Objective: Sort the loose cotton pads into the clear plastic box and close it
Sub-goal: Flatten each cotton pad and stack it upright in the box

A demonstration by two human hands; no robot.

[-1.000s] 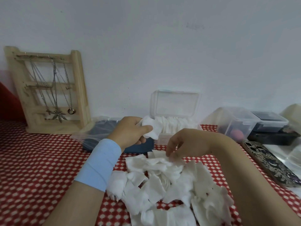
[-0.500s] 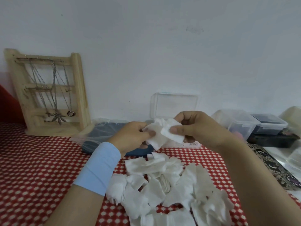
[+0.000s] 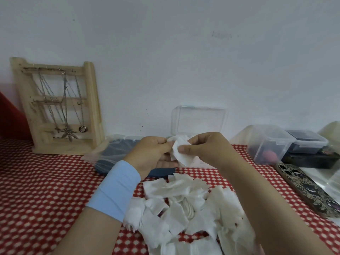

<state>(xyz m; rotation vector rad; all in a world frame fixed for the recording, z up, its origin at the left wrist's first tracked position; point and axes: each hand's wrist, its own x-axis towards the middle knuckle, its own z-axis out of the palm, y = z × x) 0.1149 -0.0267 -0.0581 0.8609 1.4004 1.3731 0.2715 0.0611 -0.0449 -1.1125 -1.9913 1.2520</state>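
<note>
Cotton pads point(image 3: 181, 156), a small white bunch, held up between both hands over the middle of the counter point(image 3: 36, 181), just in front of the clear plastic box point(image 3: 198, 120). Left hand point(image 3: 152, 156): fingers curled, thumb and fingertips pinching the bunch's left edge; pale blue wristband point(image 3: 116, 188) on that forearm. Right hand point(image 3: 206, 150): thumb and curled fingers pinching the bunch's right side. Box stands at the counter's far edge against the white wall, lid raised upright; base mostly hidden behind the hands. Pile of loose cotton pads point(image 3: 184, 208) lies on the red-and-white patterned cloth point(image 3: 27, 208) toward the near edge, below the hands, pieces overlapping. Far left corner: wooden jewellery rack point(image 3: 92, 107) leaning against the wall, necklaces point(image 3: 64, 100) hanging on it. Plastic bag point(image 3: 114, 150) with a dark flat item inside lies between rack and box. Toward the right edge: clear lidded container point(image 3: 266, 142), dark container point(image 3: 309, 144) just beside it, patterned phone case point(image 3: 309, 192) lying flat, nearer.
</note>
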